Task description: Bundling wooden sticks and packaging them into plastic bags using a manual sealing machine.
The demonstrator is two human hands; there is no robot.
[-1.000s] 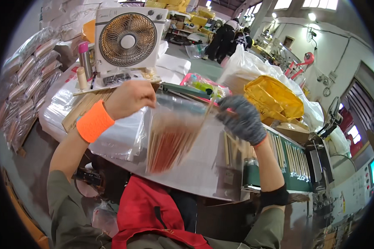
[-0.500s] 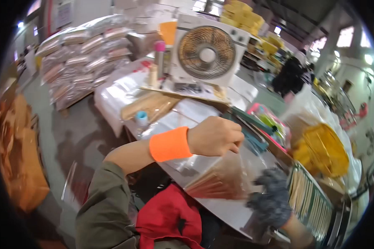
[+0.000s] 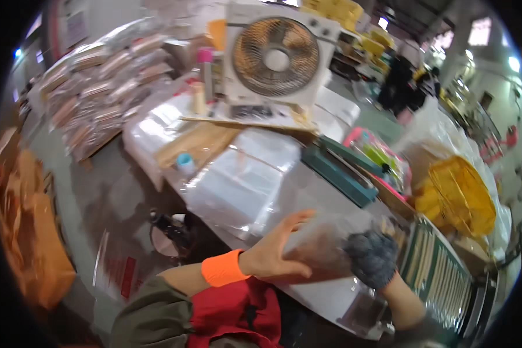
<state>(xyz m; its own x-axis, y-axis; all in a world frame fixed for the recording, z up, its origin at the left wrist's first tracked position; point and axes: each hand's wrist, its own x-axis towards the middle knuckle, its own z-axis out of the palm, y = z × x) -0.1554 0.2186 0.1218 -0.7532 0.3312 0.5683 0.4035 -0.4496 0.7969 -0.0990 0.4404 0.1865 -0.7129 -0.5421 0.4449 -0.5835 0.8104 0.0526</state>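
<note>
A clear plastic bag (image 3: 325, 246) with a bundle of thin brownish sticks inside lies or hangs low over the grey tabletop, smeared by motion. My left hand (image 3: 281, 248), bare and with an orange wristband, is beside the bag's left end, thumb and fingers spread wide. At the bag's right end, my right hand (image 3: 374, 259) in a dark grey knit glove is closed on the plastic; its fingertips are partly hidden. Just beyond my left hand lies a stack of clear plastic bags (image 3: 243, 174).
A green sealer-like bar (image 3: 339, 174) lies across the table behind the bag. At the back stands a box fan (image 3: 278, 58). A tray of sticks in rows (image 3: 438, 269) is to my right, near a yellow bag (image 3: 458, 197). Packed bundles (image 3: 104, 81) are piled far left.
My left hand has come down and left from above the bag, and its fingers have opened. My gloved right hand has risen slightly. The bag now lies more level between them.
</note>
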